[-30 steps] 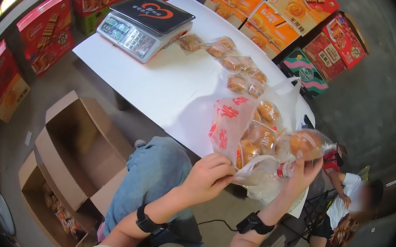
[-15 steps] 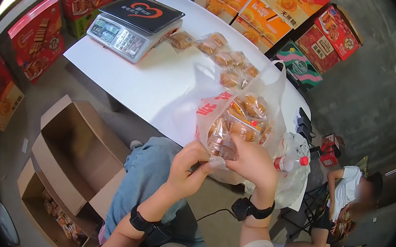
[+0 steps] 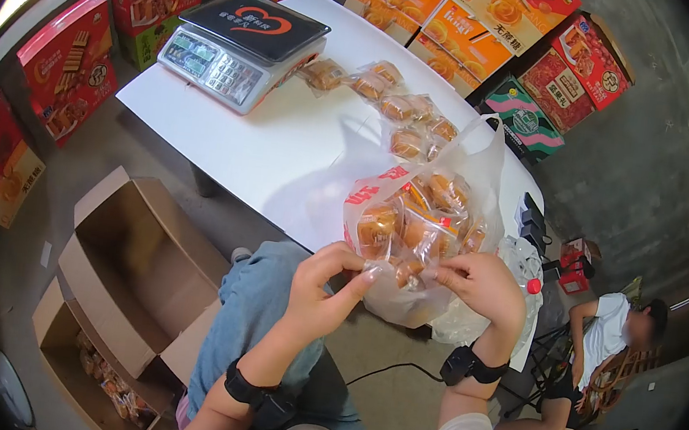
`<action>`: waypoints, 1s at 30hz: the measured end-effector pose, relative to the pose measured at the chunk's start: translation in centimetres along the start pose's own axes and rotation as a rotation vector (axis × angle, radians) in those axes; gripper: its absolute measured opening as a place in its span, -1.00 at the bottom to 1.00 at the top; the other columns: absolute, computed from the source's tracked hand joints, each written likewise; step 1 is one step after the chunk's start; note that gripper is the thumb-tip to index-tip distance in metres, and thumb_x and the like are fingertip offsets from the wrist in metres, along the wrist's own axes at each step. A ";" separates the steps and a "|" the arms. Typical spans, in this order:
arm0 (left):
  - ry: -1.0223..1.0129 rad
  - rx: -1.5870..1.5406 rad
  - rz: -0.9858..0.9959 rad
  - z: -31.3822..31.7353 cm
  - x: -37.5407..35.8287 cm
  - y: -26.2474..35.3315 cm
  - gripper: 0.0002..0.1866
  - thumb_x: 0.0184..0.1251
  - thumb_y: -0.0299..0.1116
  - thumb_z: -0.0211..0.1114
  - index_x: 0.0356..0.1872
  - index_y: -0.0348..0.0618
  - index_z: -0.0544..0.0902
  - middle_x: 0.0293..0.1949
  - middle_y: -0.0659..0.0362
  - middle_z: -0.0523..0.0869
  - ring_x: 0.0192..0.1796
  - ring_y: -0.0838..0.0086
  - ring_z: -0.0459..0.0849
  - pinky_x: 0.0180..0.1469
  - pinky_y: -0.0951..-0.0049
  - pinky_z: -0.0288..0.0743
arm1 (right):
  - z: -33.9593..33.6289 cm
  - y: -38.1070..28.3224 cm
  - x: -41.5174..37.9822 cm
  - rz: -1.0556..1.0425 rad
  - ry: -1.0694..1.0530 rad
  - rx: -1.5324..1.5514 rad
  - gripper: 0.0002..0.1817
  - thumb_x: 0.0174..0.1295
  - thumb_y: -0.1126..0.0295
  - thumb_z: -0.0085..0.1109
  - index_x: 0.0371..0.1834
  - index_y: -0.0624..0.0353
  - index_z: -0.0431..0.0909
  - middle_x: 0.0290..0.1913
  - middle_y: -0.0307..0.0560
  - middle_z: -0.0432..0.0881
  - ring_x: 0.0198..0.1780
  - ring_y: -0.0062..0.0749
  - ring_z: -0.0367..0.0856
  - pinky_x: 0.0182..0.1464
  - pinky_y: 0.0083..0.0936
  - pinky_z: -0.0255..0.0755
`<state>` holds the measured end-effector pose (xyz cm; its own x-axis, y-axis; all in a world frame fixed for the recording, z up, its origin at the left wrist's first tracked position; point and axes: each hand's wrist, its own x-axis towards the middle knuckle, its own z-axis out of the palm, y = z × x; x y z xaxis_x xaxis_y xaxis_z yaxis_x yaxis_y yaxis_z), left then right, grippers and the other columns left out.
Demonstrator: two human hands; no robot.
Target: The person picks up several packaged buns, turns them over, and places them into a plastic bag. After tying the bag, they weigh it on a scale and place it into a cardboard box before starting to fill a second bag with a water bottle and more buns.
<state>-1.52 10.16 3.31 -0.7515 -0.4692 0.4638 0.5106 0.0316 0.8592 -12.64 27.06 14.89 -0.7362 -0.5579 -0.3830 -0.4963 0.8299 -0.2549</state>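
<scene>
A translucent white plastic bag point(image 3: 411, 306) with red print stands at the table's near edge, its mouth spread. Inside it lie several individually wrapped buns point(image 3: 379, 226) in clear packets. My left hand point(image 3: 323, 287) pinches the near left rim of the bag between thumb and fingers. On the opposite side, my right hand point(image 3: 485, 289) is closed, thumb against fingers, on the bag's right rim. More wrapped buns point(image 3: 408, 143) lie in a loose row on the table behind the bag.
A digital scale point(image 3: 236, 50) stands on the white table point(image 3: 233, 147). Open cardboard boxes point(image 3: 136, 255) sit on the floor at left. Printed cartons point(image 3: 503, 12) are stacked behind the table. A red-capped bottle point(image 3: 534, 285) is beside the bag. A person point(image 3: 602, 338) sits at right.
My right hand has moved right, away from my left hand and out of the bag's middle. The bag's near mouth is wider, and more of the buns inside shows.
</scene>
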 end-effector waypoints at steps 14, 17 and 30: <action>-0.287 -0.148 0.081 -1.0 0.6 0.5 -0.85 -0.09 -0.54 0.34 -0.44 -0.23 0.57 -0.50 0.23 0.49 -0.51 0.60 0.40 -0.47 0.62 0.27 | 3.1 -3.6 2.0 -0.729 0.394 -0.085 -0.69 -0.04 0.50 0.14 -0.15 0.13 0.56 0.09 -0.04 0.39 0.12 -0.08 0.31 0.19 -0.27 0.13; -0.255 -0.158 0.090 -1.2 0.4 0.4 -0.85 -0.11 -0.55 0.35 -0.44 -0.22 0.58 -0.49 0.23 0.48 -0.50 0.60 0.38 -0.48 0.63 0.26 | 3.7 -3.5 2.8 -0.774 0.337 0.014 -0.72 -0.05 0.47 0.17 -0.19 0.15 0.57 0.04 -0.08 0.46 0.11 -0.13 0.35 0.18 -0.29 0.14; -0.034 -0.146 0.154 -1.2 -0.2 -1.3 -0.77 -0.15 -0.46 0.43 -0.41 -0.19 0.57 -0.31 0.20 0.39 -0.23 0.47 0.39 -0.17 0.53 0.29 | 3.4 -1.7 0.7 -0.699 0.410 0.076 -0.82 -0.08 0.47 0.21 -0.35 0.20 0.55 0.07 -0.05 0.45 0.17 -0.08 0.29 0.18 -0.26 0.18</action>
<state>-1.51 9.12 1.89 -0.6727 -0.4384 0.5961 0.6734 -0.0288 0.7387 -10.73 25.23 12.02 -0.3851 -0.8915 0.2388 -0.8819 0.2792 -0.3800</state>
